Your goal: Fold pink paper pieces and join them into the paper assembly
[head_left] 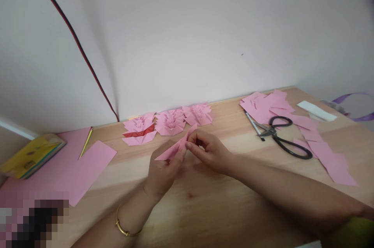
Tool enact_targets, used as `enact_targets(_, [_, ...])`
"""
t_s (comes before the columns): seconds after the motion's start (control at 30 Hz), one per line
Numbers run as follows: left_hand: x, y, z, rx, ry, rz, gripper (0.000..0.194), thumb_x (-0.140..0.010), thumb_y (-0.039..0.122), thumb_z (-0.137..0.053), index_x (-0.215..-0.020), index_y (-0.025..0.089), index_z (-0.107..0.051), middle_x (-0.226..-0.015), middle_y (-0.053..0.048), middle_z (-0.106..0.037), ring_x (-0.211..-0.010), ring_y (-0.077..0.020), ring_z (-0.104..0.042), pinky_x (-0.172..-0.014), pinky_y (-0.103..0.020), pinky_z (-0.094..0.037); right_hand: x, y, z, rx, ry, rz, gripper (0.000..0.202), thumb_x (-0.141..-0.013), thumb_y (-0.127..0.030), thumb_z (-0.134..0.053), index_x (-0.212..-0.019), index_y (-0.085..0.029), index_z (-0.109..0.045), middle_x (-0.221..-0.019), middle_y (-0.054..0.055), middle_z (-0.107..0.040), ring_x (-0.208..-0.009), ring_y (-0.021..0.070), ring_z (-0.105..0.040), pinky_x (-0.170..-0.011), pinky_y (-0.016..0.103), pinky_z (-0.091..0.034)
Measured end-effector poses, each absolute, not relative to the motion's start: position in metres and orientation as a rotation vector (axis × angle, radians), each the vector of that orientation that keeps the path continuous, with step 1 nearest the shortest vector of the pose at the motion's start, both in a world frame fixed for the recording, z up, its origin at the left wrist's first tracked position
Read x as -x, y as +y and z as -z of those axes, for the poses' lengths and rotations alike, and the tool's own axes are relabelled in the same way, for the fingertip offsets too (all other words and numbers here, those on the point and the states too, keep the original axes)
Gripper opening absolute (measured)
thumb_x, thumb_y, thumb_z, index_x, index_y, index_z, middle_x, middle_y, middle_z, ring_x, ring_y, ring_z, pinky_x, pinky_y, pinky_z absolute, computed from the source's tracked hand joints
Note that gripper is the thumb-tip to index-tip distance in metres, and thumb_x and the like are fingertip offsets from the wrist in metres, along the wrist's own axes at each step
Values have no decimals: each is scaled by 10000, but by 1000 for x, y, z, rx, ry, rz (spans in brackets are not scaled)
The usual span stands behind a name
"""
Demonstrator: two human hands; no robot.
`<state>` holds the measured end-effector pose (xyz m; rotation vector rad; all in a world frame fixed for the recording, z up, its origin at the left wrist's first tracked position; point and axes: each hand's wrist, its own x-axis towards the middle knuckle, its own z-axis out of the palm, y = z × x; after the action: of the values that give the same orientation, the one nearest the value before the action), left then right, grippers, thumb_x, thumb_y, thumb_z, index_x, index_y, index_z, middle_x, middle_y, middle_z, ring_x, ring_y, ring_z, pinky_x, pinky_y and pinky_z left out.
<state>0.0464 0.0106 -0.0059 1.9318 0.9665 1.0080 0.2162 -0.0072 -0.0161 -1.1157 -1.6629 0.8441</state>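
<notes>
Above the middle of the wooden table, my left hand (164,170) grips a folded pink paper (172,150) between thumb and fingers. My right hand (209,150) pinches the same paper near its upper right end, with thumb and forefinger together. The paper is tilted, its narrow tip pointing up and to the right. Behind my hands, several folded pink paper pieces (170,122) stand in a row by the wall, with a red strip (138,131) among those on the left.
Black-handled scissors (273,131), a pen (254,125) and scattered pink papers (258,107) lie right. At left are pink sheets (93,166), a yellow pencil (85,143) and a yellow packet (32,156). A white piece (317,110) lies far right; a cable (78,43) hangs down the wall.
</notes>
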Motion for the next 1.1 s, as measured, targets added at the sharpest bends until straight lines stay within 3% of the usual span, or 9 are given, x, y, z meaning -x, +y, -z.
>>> enact_targets(0.3, [-46,12,9,-1931,961,-1027,253,-840,246,-548,-1048,202,-685,-734,-22,-644,-690,-131,-562,-664,-234,-448,-214,-8,15,1075,-1625,-916,183,-879,-296,-486,-739,-179,-476,-704,2,-551,-633,100,-479,-573,230,-380])
enact_targets(0.47, [-47,12,10,-1830,999,-983,239,-847,281,-534,-999,199,-698,-690,-12,-606,-662,-126,-534,-636,-226,-431,-214,-7,17,1108,-1661,-850,133,-875,-266,-482,-768,-188,-474,-730,9,-545,-654,112,-488,-594,246,-403])
enact_targets(0.57, [-46,14,12,-1752,1055,-948,219,-843,305,-532,-896,183,-706,-653,-1,-578,-629,-119,-514,-594,-218,-413,-218,-4,16,1172,-1648,-574,63,-830,-236,-534,-868,-193,-508,-860,49,-536,-805,156,-501,-691,292,-431])
enact_targets(0.7, [-45,17,14,-1777,1080,-871,233,-832,325,-534,-718,169,-666,-628,5,-551,-612,-116,-496,-569,-215,-392,-225,-2,13,1188,-1747,-265,186,-798,-219,-572,-982,-195,-558,-1055,104,-515,-1045,227,-459,-874,387,-386])
enact_targets(0.83, [-46,19,13,-1832,1003,-820,229,-835,318,-520,-740,179,-676,-629,6,-555,-621,-125,-493,-583,-222,-389,-230,-1,11,1182,-2004,-228,186,-797,-223,-576,-982,-209,-590,-1003,73,-589,-988,220,-495,-862,390,-338])
enact_targets(1.0, [-47,21,11,-1865,979,-769,235,-827,292,-524,-925,205,-719,-742,-10,-648,-701,-148,-554,-644,-236,-424,-231,1,10,1225,-2078,-332,75,-785,-214,-585,-854,-185,-586,-854,41,-619,-836,177,-533,-789,340,-320])
enact_targets(1.1, [-47,21,11,-1908,997,-742,228,-822,279,-526,-886,198,-729,-670,-5,-621,-646,-135,-532,-591,-223,-403,-231,2,10,1204,-2076,-406,19,-782,-193,-582,-788,-176,-577,-811,30,-614,-791,156,-538,-766,313,-330])
